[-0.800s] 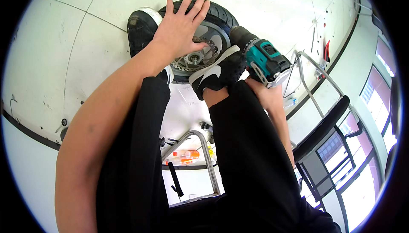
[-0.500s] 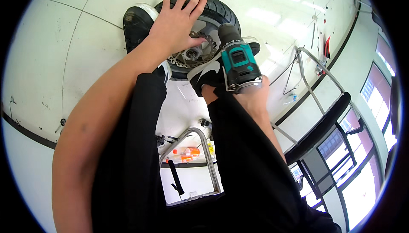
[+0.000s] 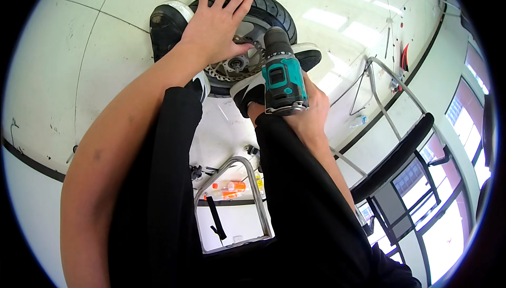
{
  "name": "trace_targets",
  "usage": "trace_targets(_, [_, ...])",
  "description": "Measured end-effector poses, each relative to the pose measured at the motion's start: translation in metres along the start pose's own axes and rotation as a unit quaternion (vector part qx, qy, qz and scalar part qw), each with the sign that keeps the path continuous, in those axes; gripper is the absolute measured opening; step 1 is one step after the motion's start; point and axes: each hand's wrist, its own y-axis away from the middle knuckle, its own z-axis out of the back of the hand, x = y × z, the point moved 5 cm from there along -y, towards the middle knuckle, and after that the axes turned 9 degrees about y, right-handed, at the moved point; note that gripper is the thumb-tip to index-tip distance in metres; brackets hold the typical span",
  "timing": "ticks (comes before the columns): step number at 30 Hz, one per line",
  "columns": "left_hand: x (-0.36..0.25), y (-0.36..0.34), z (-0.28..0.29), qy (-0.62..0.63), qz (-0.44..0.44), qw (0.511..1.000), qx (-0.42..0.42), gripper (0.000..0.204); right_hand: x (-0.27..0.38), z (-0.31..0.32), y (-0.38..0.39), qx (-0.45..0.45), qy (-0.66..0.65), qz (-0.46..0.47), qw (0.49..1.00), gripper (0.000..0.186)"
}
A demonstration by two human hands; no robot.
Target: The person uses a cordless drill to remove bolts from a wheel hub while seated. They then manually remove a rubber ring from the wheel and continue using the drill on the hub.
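Observation:
A small wheel with a black tyre (image 3: 271,10) lies flat on the floor between my shoes. My left hand (image 3: 213,30) rests across its upper left, fingers spread over the tyre and thumb over the brake disc (image 3: 224,75). In my right hand (image 3: 314,110) is a teal and black cordless drill (image 3: 284,80), its chuck pointing away from me over the wheel's right side. The drill's body hides my right fingers and its handle. Whether the drill's tip touches the wheel, I cannot tell.
My black and white shoes (image 3: 167,27) flank the wheel. A metal-framed chair with a black pad (image 3: 395,153) stands at the right. Orange-capped bottles (image 3: 232,186) lie behind a bent metal tube frame (image 3: 252,174) between my legs. Small parts and a red piece (image 3: 404,57) lie along the right wall.
The drill and my right hand have shifted slightly left, and the drill now points more nearly straight ahead. My left hand stays on the wheel.

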Motion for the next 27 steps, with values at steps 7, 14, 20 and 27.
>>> trace_targets(7, [-0.0007,-0.0004,-0.0001,0.011,-0.005,1.0,-0.011,0.102,0.0019,-0.0004,-0.0011,0.046,0.058,0.039,0.997,0.067])
trace_targets(14, [-0.0004,-0.0001,-0.001,0.009,-0.003,1.0,-0.011,0.102,0.0027,-0.003,-0.0042,0.066,0.068,0.038,0.995,0.064])
trace_targets(20, [-0.0065,-0.0002,0.008,-0.002,-0.001,1.0,-0.004,0.102,0.0045,-0.0037,-0.0048,0.06,0.073,0.039,0.995,0.062])
trace_targets(27, [-0.0061,-0.0008,0.0081,-0.005,-0.006,1.0,-0.007,0.102,0.0077,-0.0017,-0.0062,0.054,0.103,0.043,0.992,0.064])
